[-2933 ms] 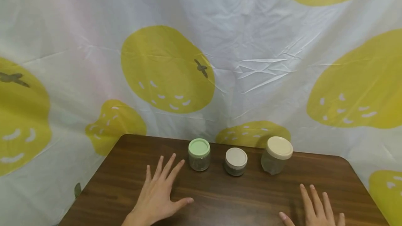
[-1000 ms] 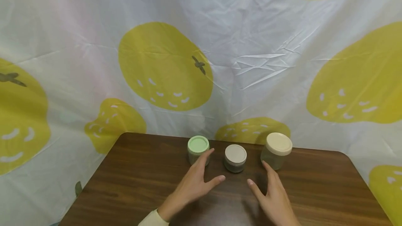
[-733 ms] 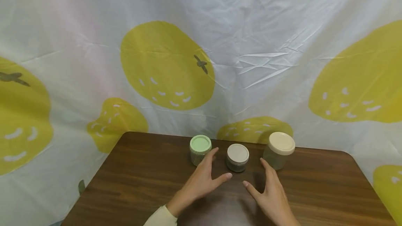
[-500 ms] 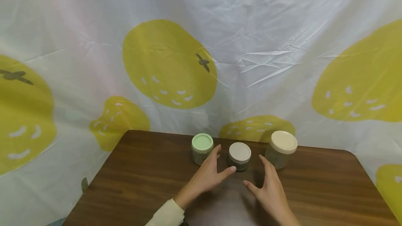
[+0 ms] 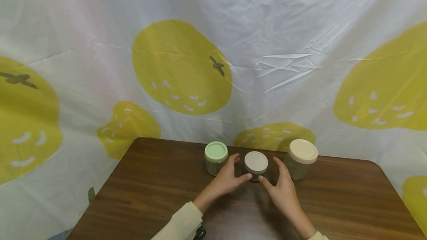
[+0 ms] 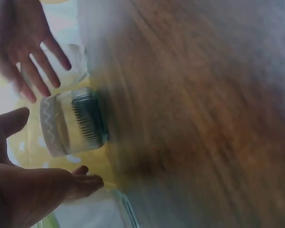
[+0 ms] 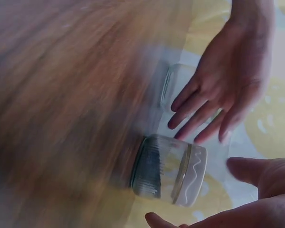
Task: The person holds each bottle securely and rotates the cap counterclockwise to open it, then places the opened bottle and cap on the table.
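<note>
A short glass jar (image 5: 256, 164) with a pale grey-white lid stands upright on the brown table (image 5: 160, 195), dark contents in its lower part. On its left is my left hand (image 5: 225, 177), thumb and fingers spread around that side. From the right, my right hand (image 5: 281, 190) reaches toward it in the same way. Both wrist views show gaps between the hands and the jar (image 6: 73, 122), whose lid carries a wavy line. Beyond my left fingers stands a green-lidded glass jar (image 5: 216, 155), partly covered by them.
A taller jar with a cream lid (image 5: 303, 152) stands just beyond my right hand. Behind the table's far edge hangs a white cloth (image 5: 186, 129) printed with yellow fruit. A dark band (image 5: 200, 232) sits at my left cuff.
My hands, first spread wide apart near the table, have come inward and forward to both sides of the short jar. The three jars stay in place; the view shifts slightly.
</note>
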`<state>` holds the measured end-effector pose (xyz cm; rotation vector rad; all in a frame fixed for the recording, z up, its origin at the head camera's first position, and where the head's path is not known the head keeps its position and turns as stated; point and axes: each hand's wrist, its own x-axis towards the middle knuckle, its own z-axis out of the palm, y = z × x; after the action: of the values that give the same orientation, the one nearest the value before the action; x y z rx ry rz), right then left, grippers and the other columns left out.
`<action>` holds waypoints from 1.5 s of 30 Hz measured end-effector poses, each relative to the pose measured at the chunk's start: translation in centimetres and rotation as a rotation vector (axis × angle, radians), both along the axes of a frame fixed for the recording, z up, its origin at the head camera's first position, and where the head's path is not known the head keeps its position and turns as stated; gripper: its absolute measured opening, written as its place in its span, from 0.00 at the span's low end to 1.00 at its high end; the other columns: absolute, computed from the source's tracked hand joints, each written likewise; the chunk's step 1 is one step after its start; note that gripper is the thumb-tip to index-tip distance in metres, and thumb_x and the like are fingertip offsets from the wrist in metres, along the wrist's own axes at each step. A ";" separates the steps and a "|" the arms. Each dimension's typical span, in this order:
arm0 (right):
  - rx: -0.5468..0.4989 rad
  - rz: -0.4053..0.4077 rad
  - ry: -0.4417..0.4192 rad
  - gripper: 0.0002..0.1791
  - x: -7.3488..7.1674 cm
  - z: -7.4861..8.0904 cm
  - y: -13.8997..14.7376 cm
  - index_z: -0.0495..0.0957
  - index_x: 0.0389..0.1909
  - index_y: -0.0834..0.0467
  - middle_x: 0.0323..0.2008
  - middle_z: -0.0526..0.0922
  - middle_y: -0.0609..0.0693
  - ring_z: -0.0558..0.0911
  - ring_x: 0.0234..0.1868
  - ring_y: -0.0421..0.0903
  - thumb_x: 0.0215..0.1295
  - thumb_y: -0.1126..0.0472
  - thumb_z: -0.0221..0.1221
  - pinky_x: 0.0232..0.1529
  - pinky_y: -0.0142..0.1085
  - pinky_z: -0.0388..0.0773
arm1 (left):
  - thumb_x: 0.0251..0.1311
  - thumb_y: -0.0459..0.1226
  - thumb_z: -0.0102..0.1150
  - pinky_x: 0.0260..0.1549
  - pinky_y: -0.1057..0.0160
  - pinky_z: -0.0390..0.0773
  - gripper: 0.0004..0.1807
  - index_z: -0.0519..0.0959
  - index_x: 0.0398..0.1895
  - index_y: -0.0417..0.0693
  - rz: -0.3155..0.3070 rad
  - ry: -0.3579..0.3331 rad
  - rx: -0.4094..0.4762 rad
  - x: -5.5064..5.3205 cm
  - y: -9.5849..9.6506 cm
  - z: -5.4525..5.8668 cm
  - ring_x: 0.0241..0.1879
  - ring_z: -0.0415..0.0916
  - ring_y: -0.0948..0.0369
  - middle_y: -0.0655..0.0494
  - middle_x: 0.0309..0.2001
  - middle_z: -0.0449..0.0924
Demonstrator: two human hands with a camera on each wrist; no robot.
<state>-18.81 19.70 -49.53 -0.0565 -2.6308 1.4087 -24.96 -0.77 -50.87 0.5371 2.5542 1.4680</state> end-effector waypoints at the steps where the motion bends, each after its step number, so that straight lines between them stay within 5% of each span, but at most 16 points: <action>1: -0.015 -0.007 -0.007 0.52 -0.1 0.0 -0.1 0.49 0.83 0.61 0.82 0.54 0.68 0.56 0.82 0.71 0.70 0.50 0.69 0.76 0.69 0.59 | 0.67 0.51 0.69 0.73 0.38 0.69 0.51 0.54 0.82 0.38 0.002 -0.002 -0.014 -0.1 0.2 -0.1 0.77 0.66 0.39 0.35 0.78 0.66; 7: -0.026 -0.022 -0.042 0.59 -1.1 -0.3 -1.0 0.47 0.84 0.62 0.82 0.54 0.68 0.55 0.82 0.71 0.65 0.43 0.72 0.78 0.68 0.57 | 0.63 0.51 0.72 0.69 0.40 0.74 0.52 0.56 0.80 0.37 0.014 0.006 -0.080 -0.8 1.1 -0.6 0.73 0.71 0.39 0.35 0.75 0.70; 20: 0.019 -0.054 -0.062 0.56 -2.4 -0.8 -2.2 0.50 0.81 0.68 0.78 0.61 0.73 0.65 0.77 0.71 0.68 0.43 0.70 0.74 0.66 0.65 | 0.59 0.40 0.70 0.70 0.44 0.74 0.51 0.53 0.81 0.36 -0.026 -0.003 -0.126 -2.7 2.1 -0.8 0.73 0.72 0.41 0.36 0.75 0.70; 33: 0.014 -0.076 -0.097 0.48 -3.1 -1.1 -2.7 0.56 0.79 0.64 0.73 0.70 0.71 0.71 0.73 0.70 0.68 0.48 0.69 0.69 0.64 0.70 | 0.61 0.48 0.67 0.67 0.45 0.76 0.41 0.67 0.74 0.39 -0.092 0.173 -0.153 -3.7 2.0 -2.6 0.70 0.74 0.45 0.39 0.69 0.75; 38: 0.000 -0.093 -0.077 0.46 -3.1 -1.0 -2.6 0.59 0.77 0.65 0.71 0.73 0.71 0.74 0.71 0.69 0.67 0.49 0.70 0.67 0.63 0.72 | 0.61 0.46 0.69 0.68 0.46 0.76 0.39 0.69 0.72 0.39 -0.100 0.156 -0.147 -3.7 2.1 -2.3 0.70 0.75 0.46 0.41 0.68 0.77; 45: -0.037 -0.081 -0.100 0.46 -2.5 -0.4 -2.5 0.59 0.77 0.65 0.71 0.72 0.71 0.73 0.71 0.68 0.69 0.49 0.70 0.67 0.62 0.72 | 0.64 0.56 0.67 0.59 0.53 0.82 0.38 0.70 0.71 0.46 -0.077 0.254 -0.189 -4.9 2.7 -5.0 0.64 0.80 0.53 0.49 0.65 0.80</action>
<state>-21.32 17.24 -49.89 -0.2416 -2.6487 1.4634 -29.91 1.89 -55.87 0.8292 2.7882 1.1838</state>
